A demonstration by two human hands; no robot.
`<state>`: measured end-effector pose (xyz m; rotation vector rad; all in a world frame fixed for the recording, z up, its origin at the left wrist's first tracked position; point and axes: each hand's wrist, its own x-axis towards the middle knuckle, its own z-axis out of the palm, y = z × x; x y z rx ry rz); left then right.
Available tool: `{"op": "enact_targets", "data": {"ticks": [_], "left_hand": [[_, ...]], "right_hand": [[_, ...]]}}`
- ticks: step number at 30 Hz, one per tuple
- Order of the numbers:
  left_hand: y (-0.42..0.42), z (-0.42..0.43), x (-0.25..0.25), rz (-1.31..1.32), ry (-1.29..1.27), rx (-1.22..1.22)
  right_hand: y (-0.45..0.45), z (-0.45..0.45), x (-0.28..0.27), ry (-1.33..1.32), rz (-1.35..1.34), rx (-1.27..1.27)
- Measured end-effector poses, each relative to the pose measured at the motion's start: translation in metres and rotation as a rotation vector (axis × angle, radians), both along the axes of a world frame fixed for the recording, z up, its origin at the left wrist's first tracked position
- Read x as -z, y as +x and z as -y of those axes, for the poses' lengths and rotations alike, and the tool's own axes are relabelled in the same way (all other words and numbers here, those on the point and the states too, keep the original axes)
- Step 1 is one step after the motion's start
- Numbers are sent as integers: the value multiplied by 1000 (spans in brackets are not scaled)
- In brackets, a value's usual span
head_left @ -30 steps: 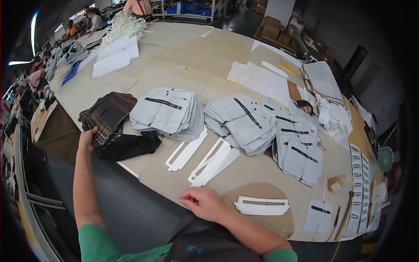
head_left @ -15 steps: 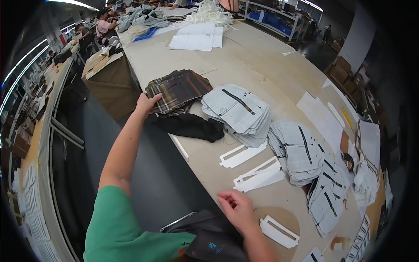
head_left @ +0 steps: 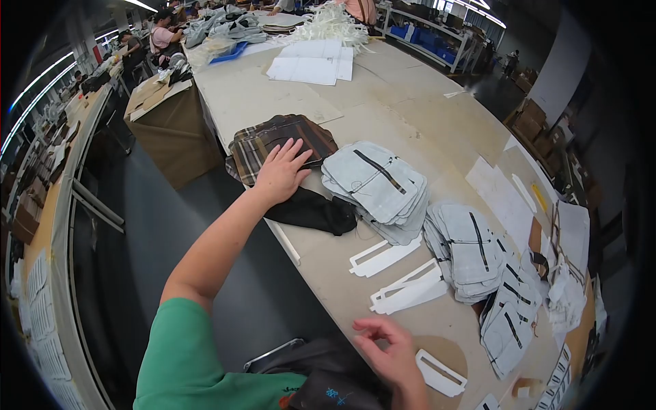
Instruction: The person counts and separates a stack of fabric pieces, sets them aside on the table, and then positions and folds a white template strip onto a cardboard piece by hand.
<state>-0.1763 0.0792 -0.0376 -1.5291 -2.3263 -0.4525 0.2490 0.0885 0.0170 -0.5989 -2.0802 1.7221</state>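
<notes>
My left hand (head_left: 281, 172) lies with fingers spread on a stack of brown plaid fabric pieces (head_left: 305, 133). Just below it is a bundled black cloth (head_left: 311, 210). To the right sits a pile of light grey fabric pieces (head_left: 372, 179) with dark strips, and further right another such pile (head_left: 468, 242). Near the table's front edge my right hand (head_left: 391, 350) hovers with curled fingers, thumb and forefinger apart, holding nothing visible. Beside it is a white slotted template (head_left: 441, 374); more white templates (head_left: 410, 287) lie beyond.
White paper sheets (head_left: 304, 63) and a heap of white strips (head_left: 331, 27) lie at the table's far end. A brown-covered box (head_left: 160, 130) stands left of the table (head_left: 383, 89). A person in pink (head_left: 162, 37) is far back at the left.
My left hand has moved from gripping the plaid stack's left edge to lying on top of it, fingers spread. My right hand's fingers have parted somewhat. The view has turned left since the first frame.
</notes>
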Motion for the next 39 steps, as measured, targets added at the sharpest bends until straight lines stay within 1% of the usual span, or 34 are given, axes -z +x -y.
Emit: {"op": "enact_targets", "data": {"ticks": [1,2,3,5,7,8,10,13,25,27,29,31,32,33,35,37,38,39], "left_hand": [[2,-3,8,44,-59,-49],[4,-3,12,54,-67,-35],[3,-2,11,23,-96,-54],[4,-8,12,-11,-123,-60],[7,-7,17,-74,-98,-96],[6,-6,19,-76,-109,-100],[5,-7,18,-88,-87,-91],[6,-7,19,-110,-101,-103],[0,-10,21,-139,-181,-119],[-4,-10,20,-99,-213,-103],[-13,-14,4,-3,-268,-99],[-41,-27,-7,267,-227,-8],[-7,-26,-34,251,-83,-75],[15,-32,-45,244,-69,-60],[52,-39,-54,232,124,223],[93,-48,-57,99,28,480],[109,-54,-56,105,-95,528],[120,-59,-53,88,-124,565]], "right_hand": [[8,-7,-30,72,-57,-52],[21,-14,-52,87,-160,-123],[33,-24,-75,109,-269,-190],[46,-44,-124,99,-549,-468],[47,-52,-163,208,-659,-714],[51,-48,-167,198,-664,-714],[60,-39,-166,248,-789,-607],[74,-34,-159,283,-779,-567],[118,-32,-134,227,-930,-526],[128,-29,-132,229,-951,-509],[140,-24,-131,230,-963,-485],[154,-17,-133,234,-959,-448],[165,-23,-136,261,-722,-446],[179,-33,-140,285,-491,-440],[217,-27,-69,231,-418,15],[206,-42,-56,142,52,285],[206,-46,-40,154,53,298],[209,-50,-21,135,131,436]]}}
